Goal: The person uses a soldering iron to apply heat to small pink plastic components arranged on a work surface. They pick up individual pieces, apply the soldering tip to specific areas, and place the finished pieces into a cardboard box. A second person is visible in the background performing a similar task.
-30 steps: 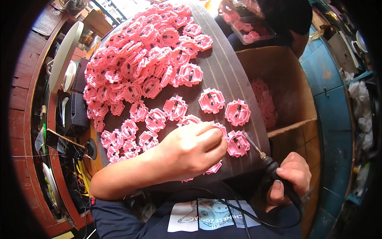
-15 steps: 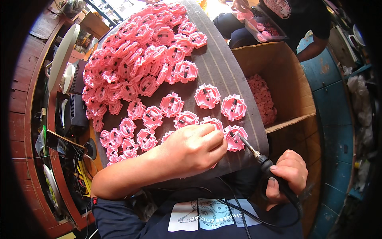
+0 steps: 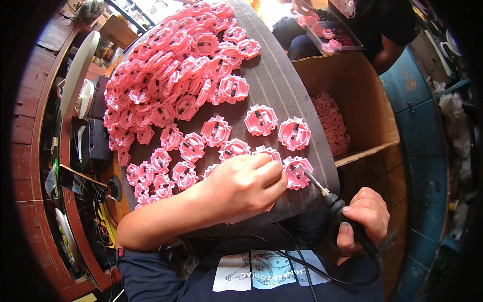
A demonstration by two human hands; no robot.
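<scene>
In my right hand is a soldering iron with a black handle and cable. Its metal tip reaches onto a pink plastic part with small black pieces in its middle, near the board's right edge. My left hand is closed beside that part, fingertips pressed together at its left side; what they pinch, if anything, is hidden. Similar pink parts lie around it, such as one part just beyond and another part to its left. My left hand partly covers a few of them.
A large heap of pink parts covers the far left of the dark work surface. On the right stands an open cardboard box with pink parts inside. Beyond it another person sits with a clear tray. The iron's cable crosses my lap.
The iron's tip has shifted slightly up and left over the pink part. My left hand stays nearly where it was. The other person's arm and tray have moved a little.
</scene>
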